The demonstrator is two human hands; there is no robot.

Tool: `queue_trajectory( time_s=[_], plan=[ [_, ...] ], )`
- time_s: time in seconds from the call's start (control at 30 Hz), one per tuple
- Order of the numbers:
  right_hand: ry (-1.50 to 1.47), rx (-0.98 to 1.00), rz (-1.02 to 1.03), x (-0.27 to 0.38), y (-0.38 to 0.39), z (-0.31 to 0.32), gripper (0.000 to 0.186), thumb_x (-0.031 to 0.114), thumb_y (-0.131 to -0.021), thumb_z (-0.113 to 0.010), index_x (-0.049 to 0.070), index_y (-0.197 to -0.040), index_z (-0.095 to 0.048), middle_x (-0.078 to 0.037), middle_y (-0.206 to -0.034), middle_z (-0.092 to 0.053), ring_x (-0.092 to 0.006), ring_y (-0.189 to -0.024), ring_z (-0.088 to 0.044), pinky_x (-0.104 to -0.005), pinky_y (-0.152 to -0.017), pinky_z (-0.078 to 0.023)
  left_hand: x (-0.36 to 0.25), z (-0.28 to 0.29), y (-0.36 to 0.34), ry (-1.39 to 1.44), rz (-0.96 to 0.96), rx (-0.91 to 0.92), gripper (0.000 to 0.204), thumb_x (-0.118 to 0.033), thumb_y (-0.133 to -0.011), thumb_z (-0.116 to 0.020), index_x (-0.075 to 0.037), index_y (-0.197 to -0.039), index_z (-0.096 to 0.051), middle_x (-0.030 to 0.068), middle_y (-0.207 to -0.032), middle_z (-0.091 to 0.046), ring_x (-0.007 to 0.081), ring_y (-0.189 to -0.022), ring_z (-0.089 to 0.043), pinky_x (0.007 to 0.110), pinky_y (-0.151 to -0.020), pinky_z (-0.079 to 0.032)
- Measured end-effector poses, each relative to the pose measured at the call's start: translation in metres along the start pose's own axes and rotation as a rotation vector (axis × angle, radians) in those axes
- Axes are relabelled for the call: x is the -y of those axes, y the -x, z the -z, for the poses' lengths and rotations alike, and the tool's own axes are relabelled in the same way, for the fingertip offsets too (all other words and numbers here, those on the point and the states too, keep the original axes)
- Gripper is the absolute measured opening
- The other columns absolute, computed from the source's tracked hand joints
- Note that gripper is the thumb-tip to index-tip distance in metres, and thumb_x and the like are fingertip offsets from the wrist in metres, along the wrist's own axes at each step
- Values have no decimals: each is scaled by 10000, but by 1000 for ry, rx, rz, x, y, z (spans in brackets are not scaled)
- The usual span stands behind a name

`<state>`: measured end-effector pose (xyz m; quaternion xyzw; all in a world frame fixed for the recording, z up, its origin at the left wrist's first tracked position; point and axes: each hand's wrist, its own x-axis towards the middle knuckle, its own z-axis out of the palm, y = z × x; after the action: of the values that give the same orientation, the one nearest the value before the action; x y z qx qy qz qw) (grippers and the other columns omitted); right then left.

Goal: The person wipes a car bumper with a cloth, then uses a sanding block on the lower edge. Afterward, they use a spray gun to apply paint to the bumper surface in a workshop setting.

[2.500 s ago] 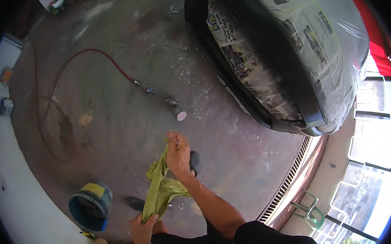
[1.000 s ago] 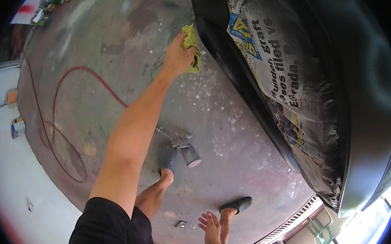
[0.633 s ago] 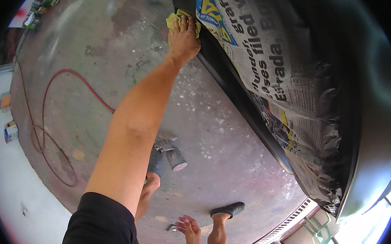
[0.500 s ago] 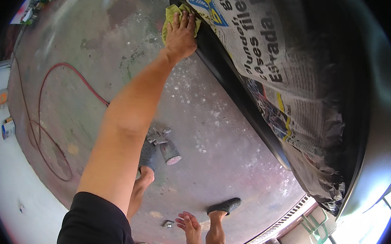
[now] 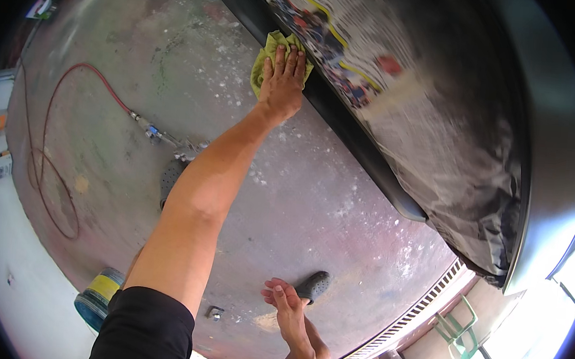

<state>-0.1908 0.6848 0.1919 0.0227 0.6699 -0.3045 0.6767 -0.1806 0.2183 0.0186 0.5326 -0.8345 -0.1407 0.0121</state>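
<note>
My left hand (image 5: 284, 89) lies with its fingers spread on a crumpled yellow-green cloth (image 5: 263, 78), pressing it against a long black trim panel (image 5: 344, 127). This panel runs along the lower edge of a vehicle body covered with newspaper (image 5: 352, 24) and dark plastic sheeting (image 5: 462, 212). Low in the picture my right hand (image 5: 285, 303) hangs in the air above the floor, fingers loosely bent and apart, with nothing visible in it. My left forearm partly hides a metal spray gun (image 5: 186, 147) on the floor.
A red air hose (image 5: 68, 71) curls over the stained concrete floor (image 5: 127, 188) at left. By my left sleeve stands a blue-green bucket (image 5: 96, 299) with a yellow band. A small metal piece (image 5: 215, 313) lies near my feet. A floor grate (image 5: 398, 314) and green chair (image 5: 457, 331) are at right.
My left hand and the cloth have slid along the black panel toward its near end. The view has shifted along the vehicle, and the bucket has come into sight. My right hand stays free.
</note>
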Motion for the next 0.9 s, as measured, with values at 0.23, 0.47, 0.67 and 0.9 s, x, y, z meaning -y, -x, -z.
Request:
queue_trajectory(
  time_s=[0.23, 0.47, 0.67, 0.9],
  plan=[
    [101, 30, 111, -26, 20, 59, 454, 350, -1158, -543, -11, -1427, -602, -140, -1318, -706, -214, -1131, -707, -360, -987, -551, -111, -36, 53, -54, 48, 7, 828, -130, -980, -540, 16, -1711, -180, 219, -1794, -152, 471, -1662, -39, 644, -1317, -95],
    [215, -100, 266, -5, 51, 108, 338, 247, -1125, -588, 2, -1350, -646, -220, -1188, -756, -273, -1008, -756, -389, -846, -592, -227, -68, 107, 33, 48, 100, 855, -96, -959, -567, 83, -1684, -152, 305, -1765, -120, 558, -1632, 15, 705, -1291, -78],
    [147, -176, 348, -15, 69, 158, 295, 189, -1107, -583, -14, -1311, -646, -254, -1201, -745, -374, -1025, -762, -438, -868, -592, -308, -98, 137, 14, 110, 56, 902, -105, -939, -602, 92, -1678, -122, 336, -1748, -114, 576, -1623, 28, 698, -1290, -77],
    [-19, -229, 318, -35, 77, 203, 305, 176, -1101, -571, -23, -1316, -656, -271, -1176, -750, -379, -1012, -765, -442, -896, -590, -402, -115, 172, -26, 145, 119, 1015, -127, -923, -616, 78, -1686, 21, 320, -1767, 22, 572, -1622, 65, 685, -1294, -78]
  ],
)
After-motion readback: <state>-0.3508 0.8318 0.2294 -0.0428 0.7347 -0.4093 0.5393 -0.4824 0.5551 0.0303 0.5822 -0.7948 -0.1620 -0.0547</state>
